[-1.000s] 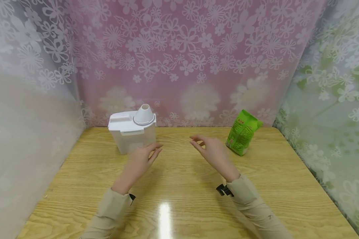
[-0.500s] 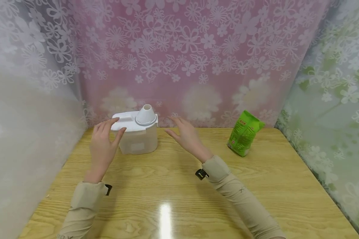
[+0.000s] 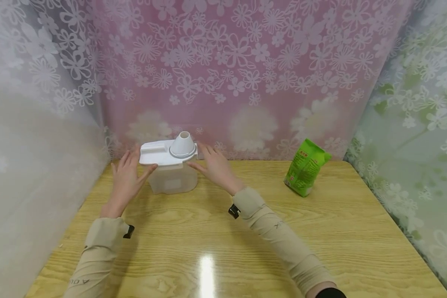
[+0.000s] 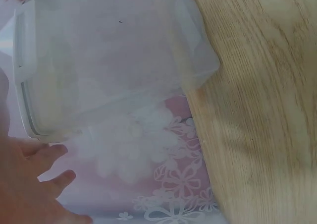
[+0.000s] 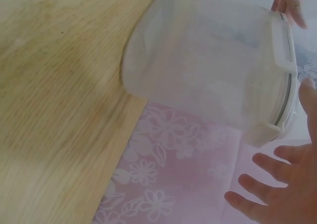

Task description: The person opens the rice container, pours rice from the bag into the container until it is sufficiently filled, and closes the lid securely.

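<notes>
A translucent plastic storage container [image 3: 173,180] stands at the back left of the table. Its white lid [image 3: 149,156] carries a raised handle and a white cone-shaped spout [image 3: 183,145]. My left hand [image 3: 125,179] is at the lid's left end, fingers spread and thumb near the front rim. At the opposite end is my right hand [image 3: 219,170], its fingers extended past the lid's corner and its thumb pointing at the front. In the right wrist view the fingers of my right hand [image 5: 280,182] are spread beside the container's lid end, holding nothing.
A green printed bag [image 3: 306,167] stands, leaning slightly, at the back right of the wooden table [image 3: 283,231]. Floral curtains [image 3: 246,82] enclose the back and both sides. A light reflection shows on the table near the front.
Both hands started apart near the middle, fingers bent. The left moved out to the container's left end; the right moved left to its right end, fingers straightening. Container and bag stayed put.
</notes>
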`<action>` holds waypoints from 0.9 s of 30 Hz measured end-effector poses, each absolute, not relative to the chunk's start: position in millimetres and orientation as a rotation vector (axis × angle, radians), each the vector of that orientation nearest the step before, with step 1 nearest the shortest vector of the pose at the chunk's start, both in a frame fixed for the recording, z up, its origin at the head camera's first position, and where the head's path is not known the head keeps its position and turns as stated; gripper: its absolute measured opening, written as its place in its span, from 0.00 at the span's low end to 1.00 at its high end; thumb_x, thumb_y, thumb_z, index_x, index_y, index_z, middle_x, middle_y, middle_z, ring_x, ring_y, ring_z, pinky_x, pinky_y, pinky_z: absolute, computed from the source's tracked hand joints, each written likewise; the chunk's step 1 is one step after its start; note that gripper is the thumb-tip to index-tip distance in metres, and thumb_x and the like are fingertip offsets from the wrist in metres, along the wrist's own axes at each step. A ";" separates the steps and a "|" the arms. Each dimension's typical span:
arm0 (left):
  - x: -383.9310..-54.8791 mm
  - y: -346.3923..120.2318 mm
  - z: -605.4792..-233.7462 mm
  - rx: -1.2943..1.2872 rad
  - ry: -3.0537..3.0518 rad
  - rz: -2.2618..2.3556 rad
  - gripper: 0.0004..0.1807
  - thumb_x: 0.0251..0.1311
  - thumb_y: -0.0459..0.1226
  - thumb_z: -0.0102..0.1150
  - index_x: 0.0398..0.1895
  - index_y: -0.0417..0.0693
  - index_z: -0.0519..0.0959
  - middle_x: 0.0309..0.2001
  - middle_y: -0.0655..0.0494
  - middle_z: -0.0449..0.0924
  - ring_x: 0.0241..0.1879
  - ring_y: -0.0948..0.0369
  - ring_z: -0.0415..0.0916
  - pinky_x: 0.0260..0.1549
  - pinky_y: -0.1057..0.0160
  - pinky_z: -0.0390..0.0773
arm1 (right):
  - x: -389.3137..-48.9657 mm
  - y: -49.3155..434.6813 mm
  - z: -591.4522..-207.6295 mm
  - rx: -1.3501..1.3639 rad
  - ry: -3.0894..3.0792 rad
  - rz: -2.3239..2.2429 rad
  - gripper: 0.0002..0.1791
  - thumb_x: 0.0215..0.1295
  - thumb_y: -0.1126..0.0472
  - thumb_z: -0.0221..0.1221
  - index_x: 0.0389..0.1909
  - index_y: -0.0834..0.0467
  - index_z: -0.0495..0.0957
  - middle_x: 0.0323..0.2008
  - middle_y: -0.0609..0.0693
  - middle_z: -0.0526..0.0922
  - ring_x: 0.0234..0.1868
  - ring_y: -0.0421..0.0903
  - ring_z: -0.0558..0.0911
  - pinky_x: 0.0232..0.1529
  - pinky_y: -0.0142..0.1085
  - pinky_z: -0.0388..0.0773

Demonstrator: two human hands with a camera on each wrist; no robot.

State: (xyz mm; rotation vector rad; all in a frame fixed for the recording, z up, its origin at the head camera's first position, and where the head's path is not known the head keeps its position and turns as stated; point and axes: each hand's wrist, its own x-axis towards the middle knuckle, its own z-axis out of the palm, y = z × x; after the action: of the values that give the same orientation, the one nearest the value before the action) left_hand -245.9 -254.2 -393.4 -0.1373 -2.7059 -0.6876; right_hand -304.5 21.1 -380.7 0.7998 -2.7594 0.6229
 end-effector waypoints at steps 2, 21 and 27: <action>-247.1 -255.3 -394.2 -0.135 -2.692 -0.705 0.50 0.70 0.66 0.45 0.82 0.43 0.47 0.75 0.32 0.57 0.78 0.37 0.43 0.64 0.20 0.30 | -306.0 18.2 -380.1 0.807 -2.747 0.606 0.47 0.71 0.33 0.52 0.79 0.59 0.55 0.73 0.57 0.67 0.74 0.55 0.65 0.76 0.48 0.57; -247.2 -253.1 -395.6 -0.153 -2.637 -0.790 0.47 0.67 0.61 0.57 0.79 0.43 0.57 0.74 0.35 0.62 0.76 0.35 0.47 0.62 0.18 0.33 | -312.5 13.6 -385.3 0.782 -2.627 0.311 0.38 0.74 0.37 0.51 0.73 0.60 0.67 0.68 0.55 0.74 0.72 0.56 0.66 0.76 0.52 0.56; -245.9 -249.1 -395.8 -0.166 -2.616 -0.795 0.46 0.65 0.60 0.59 0.78 0.46 0.60 0.72 0.37 0.66 0.76 0.34 0.48 0.61 0.17 0.35 | -307.8 21.4 -384.3 0.798 -2.583 0.392 0.36 0.72 0.38 0.55 0.71 0.59 0.70 0.66 0.55 0.76 0.71 0.58 0.68 0.73 0.54 0.62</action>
State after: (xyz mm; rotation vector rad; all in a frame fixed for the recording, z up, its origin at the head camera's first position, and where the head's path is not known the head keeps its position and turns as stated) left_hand -245.9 -249.1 -395.8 -0.1660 -2.6155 -0.7948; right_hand -307.8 21.4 -384.3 0.7980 -2.5829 0.3924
